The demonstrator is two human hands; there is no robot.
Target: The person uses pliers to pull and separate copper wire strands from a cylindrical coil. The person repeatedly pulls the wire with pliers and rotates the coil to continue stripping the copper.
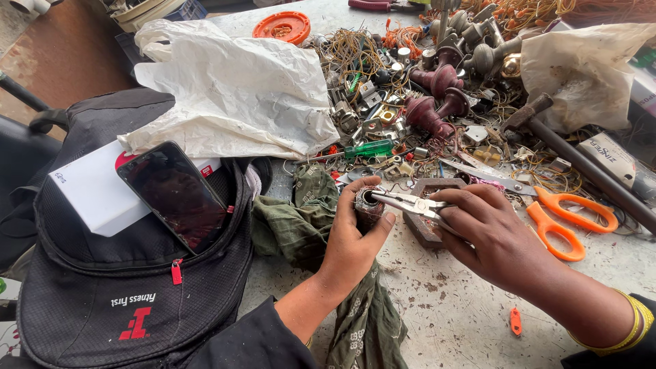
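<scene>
The left hand (pixel 352 236) had its fingers (pixel 364 186) wrapped round a small dark cylinder (pixel 369 207), held upright just above a green cloth (pixel 301 219) near the middle of the worktop (pixel 451 314). The right hand (pixel 492 232) was closed on the handles of pliers (pixel 410 203), whose tips reached into the cylinder's open top. Just right lay orange scissors (pixel 560 219); farther back, a heap of wire and metal parts (pixel 403 89). To the left sat a black bag (pixel 137 287) carrying a phone (pixel 174 195) and a white box (pixel 89 191), with a white plastic bag (pixel 232 89) beyond.
</scene>
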